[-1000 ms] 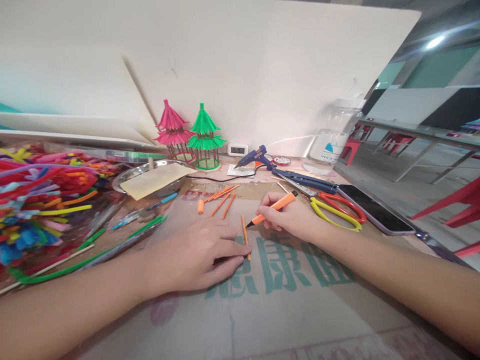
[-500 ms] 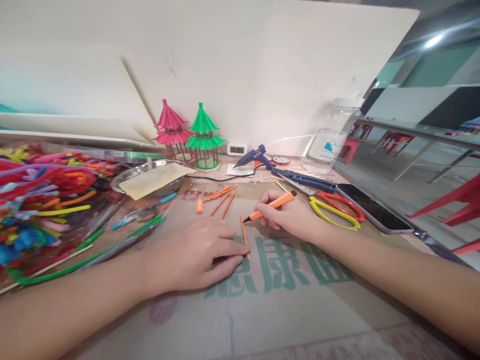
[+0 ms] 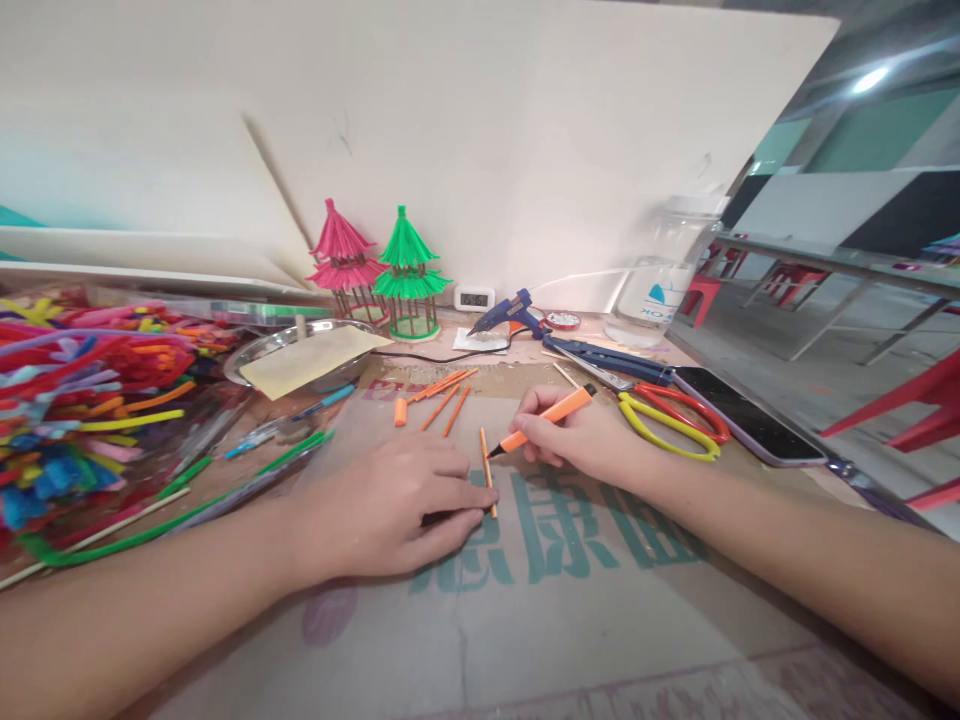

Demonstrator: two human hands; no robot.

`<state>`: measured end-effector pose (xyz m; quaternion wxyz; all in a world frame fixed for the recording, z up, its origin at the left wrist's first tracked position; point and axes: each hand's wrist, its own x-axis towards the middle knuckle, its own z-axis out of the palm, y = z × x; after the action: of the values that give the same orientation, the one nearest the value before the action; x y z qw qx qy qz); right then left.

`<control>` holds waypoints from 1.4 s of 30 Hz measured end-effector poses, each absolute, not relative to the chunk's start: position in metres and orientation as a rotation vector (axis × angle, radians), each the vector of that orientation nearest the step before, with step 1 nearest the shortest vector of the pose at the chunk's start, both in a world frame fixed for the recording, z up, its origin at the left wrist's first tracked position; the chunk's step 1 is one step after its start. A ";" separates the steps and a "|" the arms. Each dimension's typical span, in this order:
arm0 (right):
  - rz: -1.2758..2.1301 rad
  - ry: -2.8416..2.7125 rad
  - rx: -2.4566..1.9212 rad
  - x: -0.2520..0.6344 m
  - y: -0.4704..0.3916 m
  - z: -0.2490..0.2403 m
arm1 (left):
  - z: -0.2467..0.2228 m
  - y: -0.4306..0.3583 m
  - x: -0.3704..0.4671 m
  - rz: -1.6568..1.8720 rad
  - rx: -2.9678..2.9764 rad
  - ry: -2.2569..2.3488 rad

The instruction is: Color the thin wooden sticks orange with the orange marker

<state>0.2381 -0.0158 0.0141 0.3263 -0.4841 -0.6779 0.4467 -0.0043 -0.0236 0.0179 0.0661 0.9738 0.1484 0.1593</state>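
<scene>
A thin orange stick (image 3: 485, 450) lies on the covered work surface (image 3: 570, 630). My left hand (image 3: 397, 495) holds its near end down, index fingertip on it and thumb close beside. My right hand (image 3: 566, 432) is closed around an orange marker (image 3: 551, 412), whose black tip touches the stick near its middle. The marker's orange cap (image 3: 400, 412) stands apart, to the left. Several more orange sticks (image 3: 452, 410) lie just beyond my left hand.
Colourful pipe cleaners (image 3: 90, 400) heap at left, near a metal bowl (image 3: 247, 350) with a yellow sheet. Two small pagodas, pink (image 3: 341, 250) and green (image 3: 407, 265), stand behind. A blue glue gun (image 3: 510, 315), scissors (image 3: 675, 420), a phone (image 3: 750, 415) and a bottle (image 3: 660, 280) sit to the right.
The marker tip has moved slightly down along the stick, towards me. My right hand has shifted a little with it; my left hand has barely moved.
</scene>
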 end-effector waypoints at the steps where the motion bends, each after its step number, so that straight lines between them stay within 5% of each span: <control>1: 1.162 -1.746 -1.272 0.238 -0.015 0.013 | 0.018 -0.024 -0.004 0.485 2.937 0.444; 42: 1.141 -1.704 -1.213 0.240 -0.009 0.004 | 0.016 -0.024 -0.005 0.538 2.935 0.451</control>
<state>0.2399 -0.0095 0.0045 0.3706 -0.4728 -0.6642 0.4449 -0.0053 -0.0235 0.0158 0.0619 0.9707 0.1491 0.1778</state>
